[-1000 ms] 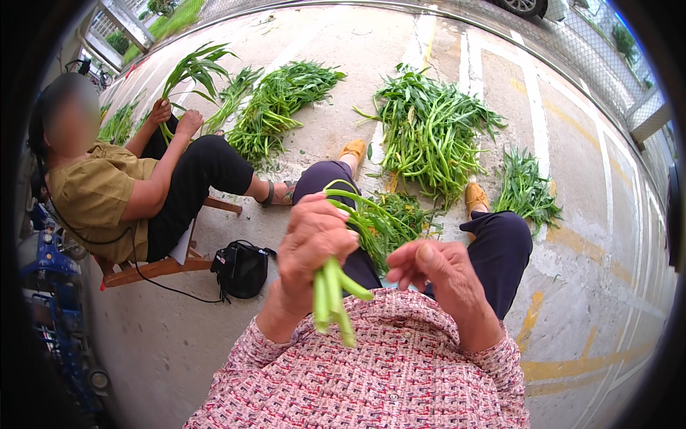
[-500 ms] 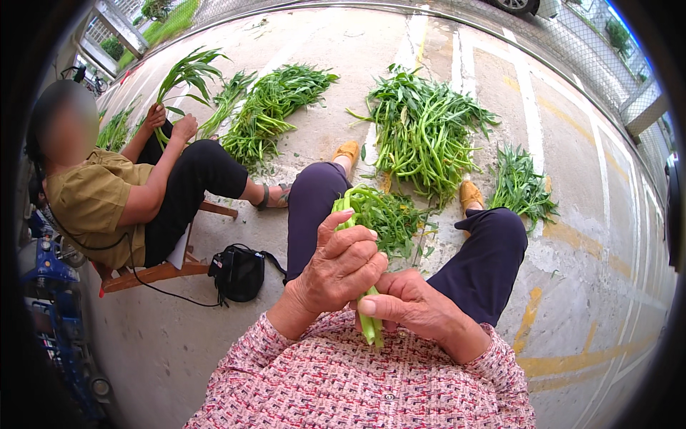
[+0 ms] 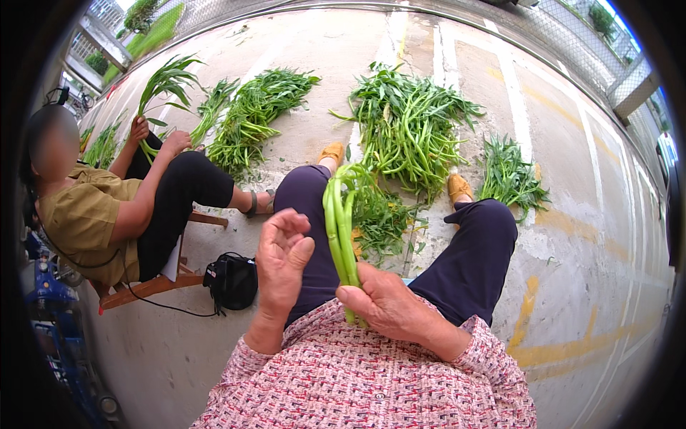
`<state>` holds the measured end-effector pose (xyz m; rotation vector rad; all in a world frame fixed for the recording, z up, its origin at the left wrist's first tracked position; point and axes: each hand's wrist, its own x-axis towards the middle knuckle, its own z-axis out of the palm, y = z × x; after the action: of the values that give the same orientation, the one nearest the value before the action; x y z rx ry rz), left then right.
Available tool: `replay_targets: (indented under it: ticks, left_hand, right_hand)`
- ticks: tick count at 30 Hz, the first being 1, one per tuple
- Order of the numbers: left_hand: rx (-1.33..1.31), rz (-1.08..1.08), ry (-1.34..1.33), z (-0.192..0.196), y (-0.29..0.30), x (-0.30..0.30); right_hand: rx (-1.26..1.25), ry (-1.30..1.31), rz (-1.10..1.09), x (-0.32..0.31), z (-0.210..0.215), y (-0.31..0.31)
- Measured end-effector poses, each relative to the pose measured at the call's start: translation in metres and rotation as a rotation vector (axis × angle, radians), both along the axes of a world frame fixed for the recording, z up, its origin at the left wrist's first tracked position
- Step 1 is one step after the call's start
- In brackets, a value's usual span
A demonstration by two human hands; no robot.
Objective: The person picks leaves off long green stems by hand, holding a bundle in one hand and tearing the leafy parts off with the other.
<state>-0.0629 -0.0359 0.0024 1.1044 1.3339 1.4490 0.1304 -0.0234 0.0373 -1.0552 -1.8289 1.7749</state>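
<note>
A small bunch of water spinach (image 3: 339, 222) stands upright over my lap, its thick green stems bending over at the leafy top. My right hand (image 3: 389, 300) is closed around the lower stems, with the cut ends showing below the thumb. Just left of the stems my left hand (image 3: 284, 257) is raised, apart from them, its fingers loosely curled and nothing visible in it. Between my feet lies a large heap of water spinach (image 3: 411, 136), with loose leaves and trimmings (image 3: 382, 222) on the ground nearer me.
On the left a person (image 3: 93, 207) sits on a low wooden stool (image 3: 153, 289), holding long leafy stems (image 3: 168, 86). A black bag (image 3: 231, 281) rests on the ground beside them. Further greens (image 3: 257, 114) lie beyond, and a smaller pile (image 3: 511, 175) is by my right foot.
My left hand has let go of the water spinach and moved left, its fingers loosening. My right hand keeps hold of the stems, which now stand more upright and slightly further left.
</note>
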Motion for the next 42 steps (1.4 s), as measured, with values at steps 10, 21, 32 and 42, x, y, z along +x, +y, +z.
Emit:
replay_targets:
  ticks: [10,21,32,42]
  left_hand:
    - [-0.321,-0.33,-0.798,0.023,0.01,0.025]
    - [-0.239,-0.265,-1.04,0.021,0.01,0.009]
    - [-0.223,-0.297,-1.03,0.033,-0.002,-0.004]
    - [-0.269,-0.315,-1.083,0.035,-0.012,-0.002]
  right_hand:
    - [0.44,-0.199,-0.001,-0.011,-0.02,-0.001]
    - [0.189,-0.171,0.162,0.008,-0.017,0.014]
    - [0.329,-0.167,-0.497,0.026,-0.099,0.046]
    - [0.481,-0.076,-0.524,0.001,-0.086,0.059]
